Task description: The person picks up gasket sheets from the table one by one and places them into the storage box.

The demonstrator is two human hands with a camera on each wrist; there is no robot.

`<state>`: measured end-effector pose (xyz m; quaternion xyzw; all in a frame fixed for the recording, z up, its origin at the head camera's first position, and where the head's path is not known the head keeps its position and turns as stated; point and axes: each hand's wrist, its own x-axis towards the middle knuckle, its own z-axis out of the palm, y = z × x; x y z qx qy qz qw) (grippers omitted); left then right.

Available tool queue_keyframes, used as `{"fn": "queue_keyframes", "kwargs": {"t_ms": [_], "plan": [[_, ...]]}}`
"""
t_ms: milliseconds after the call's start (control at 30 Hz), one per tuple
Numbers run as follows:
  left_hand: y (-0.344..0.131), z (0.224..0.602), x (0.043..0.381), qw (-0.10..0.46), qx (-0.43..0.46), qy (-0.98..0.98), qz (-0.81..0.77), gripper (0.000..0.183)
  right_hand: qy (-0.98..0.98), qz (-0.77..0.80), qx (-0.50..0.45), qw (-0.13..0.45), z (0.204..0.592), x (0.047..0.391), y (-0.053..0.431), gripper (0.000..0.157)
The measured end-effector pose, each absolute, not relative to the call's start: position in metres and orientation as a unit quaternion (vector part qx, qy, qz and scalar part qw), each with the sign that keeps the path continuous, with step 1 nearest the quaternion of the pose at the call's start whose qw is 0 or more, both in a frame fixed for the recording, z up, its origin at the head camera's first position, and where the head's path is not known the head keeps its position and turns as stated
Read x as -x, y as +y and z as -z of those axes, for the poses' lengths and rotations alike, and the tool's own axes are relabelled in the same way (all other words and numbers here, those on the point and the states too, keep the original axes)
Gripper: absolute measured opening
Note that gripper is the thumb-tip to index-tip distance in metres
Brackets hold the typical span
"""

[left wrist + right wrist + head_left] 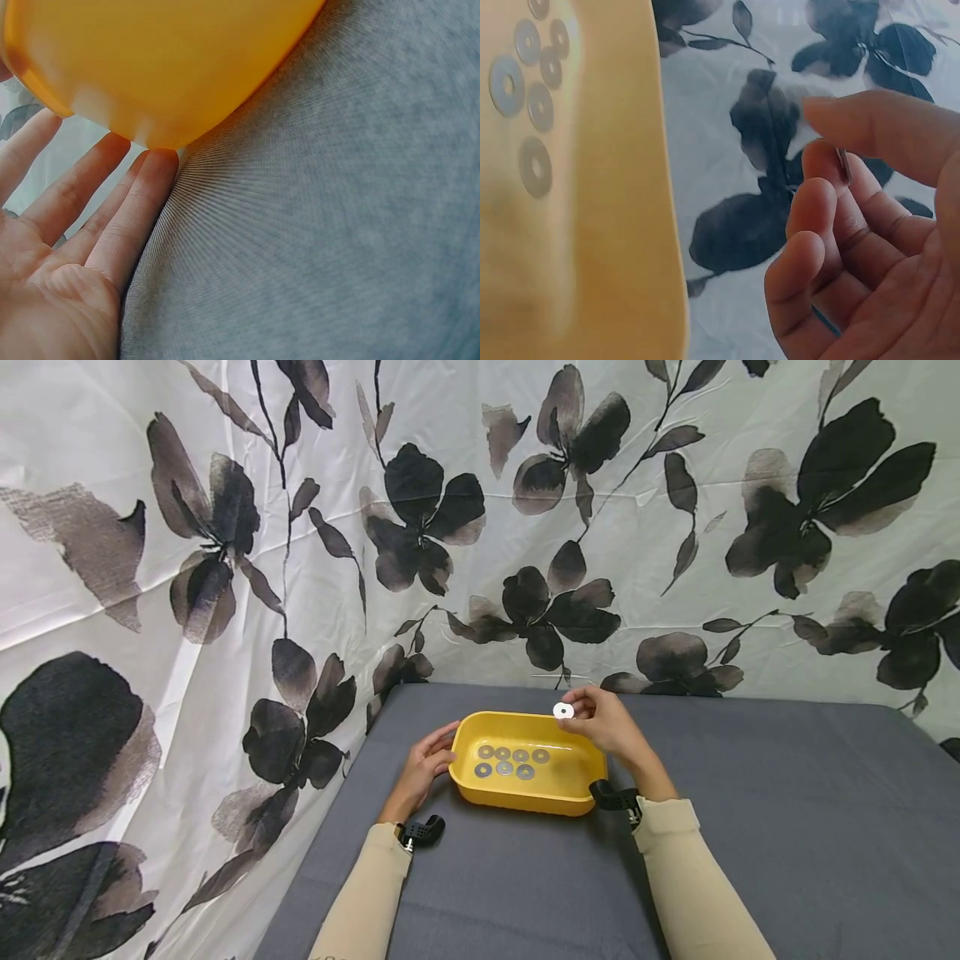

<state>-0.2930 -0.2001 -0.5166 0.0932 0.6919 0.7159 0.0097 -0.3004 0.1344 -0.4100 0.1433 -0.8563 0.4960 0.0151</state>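
Note:
A yellow plastic tray (525, 795) sits on the grey cloth, with several flat metal washers (504, 768) lying in two rough rows on its floor. My left hand (422, 770) is at the tray's left end; in the left wrist view its straight fingers (124, 225) touch the outer wall. Above the tray's far right rim, my right hand (603, 722) pinches one washer (563, 711) between thumb and fingertips. That washer (844, 166) shows edge-on in the right wrist view, where the other fingers are curled.
Grey cloth (787, 827) covers the table around the tray. Behind it and to the left hangs a white curtain (465, 410) with dark flower prints. Black straps with camera mounts (423, 832) are worn on both wrists.

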Motion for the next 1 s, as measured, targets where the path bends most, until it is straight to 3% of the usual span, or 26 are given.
{"fn": "queue_keyframes", "kwargs": {"t_ms": [233,1000], "plan": [[-0.199,0.517,0.293,0.007,-0.094,0.692,-0.716,0.056,-0.86,-0.479,-0.175,0.027,0.416,0.298,0.116,0.033],[-0.199,0.518,0.293,0.009,-0.1,0.688,-0.719,0.058,-0.867,-0.459,-0.197,-0.008,0.447,0.291,0.066,0.028]]}}
